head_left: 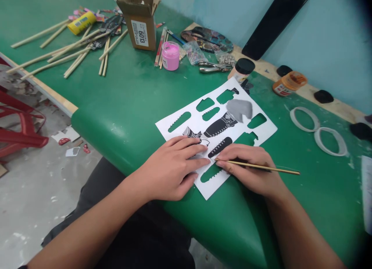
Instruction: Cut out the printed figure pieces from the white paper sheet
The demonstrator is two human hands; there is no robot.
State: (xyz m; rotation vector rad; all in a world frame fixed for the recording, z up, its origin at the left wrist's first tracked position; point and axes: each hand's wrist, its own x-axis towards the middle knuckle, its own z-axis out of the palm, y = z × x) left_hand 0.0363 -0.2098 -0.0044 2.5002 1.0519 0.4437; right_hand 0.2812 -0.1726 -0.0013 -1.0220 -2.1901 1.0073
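Observation:
A white paper sheet (171,118) with several cut-out openings and black printed shapes lies at an angle near the table's edge. My left hand (174,166) rests flat on its near left part, fingers stretched and slightly apart. My right hand (251,164) is closed around a thin gold pen-like tool (270,168). The tool's tip end touches or hovers just over the paper, beside a black toothed shape (220,146); its exact kind I cannot make out. Higher on the sheet is a black boot-like shape (217,127), with a loose grey piece (240,109) beside it.
Across the green table (116,106) stand a cardboard box (141,28), a pink paint jar (170,56), an orange jar (289,83) and a black-lidded jar (242,69). Pliers (213,67) lie behind the paper. Wooden sticks (52,54) spread at left; two tape rings (305,119) lie at right.

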